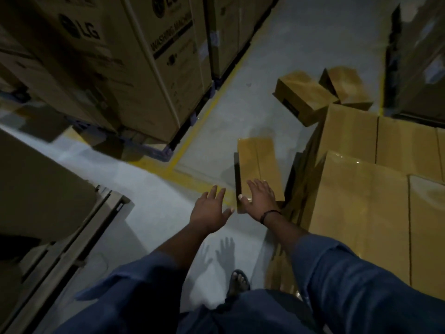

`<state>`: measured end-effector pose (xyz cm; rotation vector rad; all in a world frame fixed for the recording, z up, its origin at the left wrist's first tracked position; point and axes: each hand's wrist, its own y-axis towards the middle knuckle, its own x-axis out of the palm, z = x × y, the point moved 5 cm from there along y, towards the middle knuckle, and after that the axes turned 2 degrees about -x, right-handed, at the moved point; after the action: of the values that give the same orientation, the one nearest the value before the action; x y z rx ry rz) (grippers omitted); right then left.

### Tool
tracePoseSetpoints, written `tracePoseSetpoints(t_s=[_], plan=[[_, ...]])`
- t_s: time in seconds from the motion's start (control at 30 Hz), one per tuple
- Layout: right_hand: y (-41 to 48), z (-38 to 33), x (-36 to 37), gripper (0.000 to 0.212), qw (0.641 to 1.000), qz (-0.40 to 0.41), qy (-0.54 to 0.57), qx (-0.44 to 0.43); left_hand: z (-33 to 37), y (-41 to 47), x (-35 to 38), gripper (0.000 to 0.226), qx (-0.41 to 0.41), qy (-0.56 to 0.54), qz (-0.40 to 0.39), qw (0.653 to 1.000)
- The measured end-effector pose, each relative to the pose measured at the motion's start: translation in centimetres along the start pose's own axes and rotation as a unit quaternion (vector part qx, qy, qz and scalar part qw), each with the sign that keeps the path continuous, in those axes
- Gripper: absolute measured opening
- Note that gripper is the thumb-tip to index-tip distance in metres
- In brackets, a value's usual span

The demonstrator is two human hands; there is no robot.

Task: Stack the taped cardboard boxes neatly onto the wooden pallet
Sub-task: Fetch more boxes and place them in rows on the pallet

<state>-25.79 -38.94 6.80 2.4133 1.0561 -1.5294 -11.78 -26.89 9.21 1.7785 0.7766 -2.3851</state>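
A long cardboard box (261,162), sealed in glossy tape, is seen lying on the grey floor (149,189) just beside the stacked boxes (361,201) at the right; the pallet itself cannot be made out. The right hand (261,200) is spread flat over the box's near end, though contact cannot be confirmed. The left hand (209,210) is held open with fingers wide, just off the box's left side.

The box is judged stiff and fairly light, but slick where taped. It is probably best clasped by its two long sides or gripped under the bottom edges.

"LG" and "WASHING MACHINE" can be read on the tall cartons (134,68) at the left. No writing is legible on the small boxes.
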Motion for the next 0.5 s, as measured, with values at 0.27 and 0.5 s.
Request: tracePoseSetpoints(t_s=[0.27,0.5], plan=[[4.4,2.5,-0.1,0.068,0.997,-0.003,0.005,0.078,-1.9,7.1,-0.5,0.081,0.021,-0.01,-0.045,0.999],[9.8,3.8,1.5,0.068,0.991,-0.012,0.009,0.135,-5.0,15.1,0.0,0.081,0.057,0.006,-0.099,0.993]])
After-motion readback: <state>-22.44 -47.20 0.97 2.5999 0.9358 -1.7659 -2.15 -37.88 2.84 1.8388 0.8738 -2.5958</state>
